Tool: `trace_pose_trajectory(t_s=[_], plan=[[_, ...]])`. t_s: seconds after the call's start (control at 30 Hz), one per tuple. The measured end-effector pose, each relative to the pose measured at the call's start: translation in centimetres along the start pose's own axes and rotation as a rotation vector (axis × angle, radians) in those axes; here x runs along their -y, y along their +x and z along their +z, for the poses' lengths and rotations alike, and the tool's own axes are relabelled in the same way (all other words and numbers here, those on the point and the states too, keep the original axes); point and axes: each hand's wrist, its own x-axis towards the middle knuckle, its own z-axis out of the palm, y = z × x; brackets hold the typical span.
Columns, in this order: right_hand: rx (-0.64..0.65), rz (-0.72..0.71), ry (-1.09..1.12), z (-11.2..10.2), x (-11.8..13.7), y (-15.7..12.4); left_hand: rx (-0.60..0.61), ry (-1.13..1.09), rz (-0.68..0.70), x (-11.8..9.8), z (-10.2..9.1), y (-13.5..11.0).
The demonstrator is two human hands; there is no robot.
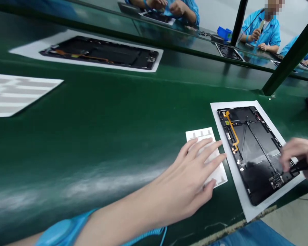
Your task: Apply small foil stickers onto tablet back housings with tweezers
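My left hand [197, 172] lies with fingers spread over a small white sheet of grey stickers [206, 133]. Its fingertips reach the edge of a white paper sheet [237, 193]. On that paper rests an opened black tablet housing [259, 147], with an orange flex cable [232, 131] along its left side and a small circuit board [276, 181] near the lower end. Over the housing's right edge, my right hand [301, 157] is blurred, its fingers closed around a dark tool [299, 166] whose exact kind I cannot make out.
Another opened tablet housing [100, 53] lies on white paper at the back left. A larger sticker sheet [20, 94] is at the left edge. A slanted green post [290, 58] rises at the back right. Co-workers in blue [263, 29] sit across the bench, near a blue bin [224, 33].
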Motion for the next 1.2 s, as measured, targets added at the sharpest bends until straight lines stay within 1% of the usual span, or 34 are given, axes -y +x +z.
trace_pose_trajectory(t_s=[0.03,0.1,0.13,0.17,0.2,0.23,0.27,0.37,0.43,0.53,0.6,0.7,0.8,0.9,0.97,1.1,1.2], plan=[[0.079,0.082,0.083,1.5,0.3,1.6,0.039,0.012,0.023,0.2,0.1,0.1],[0.327,0.175,0.200,4.2,0.6,4.4,0.154,0.025,0.051,0.5,0.0,0.3],[0.450,0.146,0.234,5.3,0.6,5.4,0.201,0.018,0.056,0.6,-0.2,0.4],[0.536,0.085,0.264,6.2,0.4,6.2,0.236,0.003,0.053,0.7,-0.4,0.6],[0.589,0.039,0.282,6.9,0.2,6.6,0.254,-0.018,0.044,0.8,-0.7,0.7],[0.610,0.018,0.299,7.4,-0.1,6.7,0.258,-0.038,0.034,0.8,-1.0,0.8],[0.608,0.041,0.319,7.7,-0.4,6.6,0.263,-0.056,0.027,0.9,-1.2,0.8],[0.552,0.233,0.362,7.9,-0.8,5.5,0.273,-0.079,0.022,1.0,-1.4,0.8],[0.507,0.289,0.361,8.0,-0.7,5.0,0.263,-0.071,0.005,0.9,-1.2,0.7],[0.453,0.259,0.363,8.1,-0.3,4.9,0.203,-0.050,-0.005,0.7,-0.8,0.5],[0.442,0.215,0.384,8.2,-0.2,5.2,0.206,-0.043,-0.004,0.6,-0.8,0.5],[0.463,0.172,0.387,8.1,-0.3,5.6,0.238,-0.048,-0.012,0.6,-1.0,0.8],[0.499,0.242,0.420,8.0,-0.5,5.5,0.251,-0.090,0.034,1.1,-1.3,1.2],[0.499,0.320,0.439,8.0,-0.5,5.2,0.272,-0.149,0.060,1.7,-1.7,1.5],[0.460,0.309,0.406,8.1,-0.5,5.0,0.279,-0.164,0.051,1.8,-1.9,1.4],[0.349,0.232,0.348,8.5,-0.7,4.5,0.278,-0.118,0.041,1.6,-1.8,1.2],[0.325,0.178,0.290,8.8,-0.8,4.3,0.283,-0.084,0.054,1.5,-1.6,1.2]])
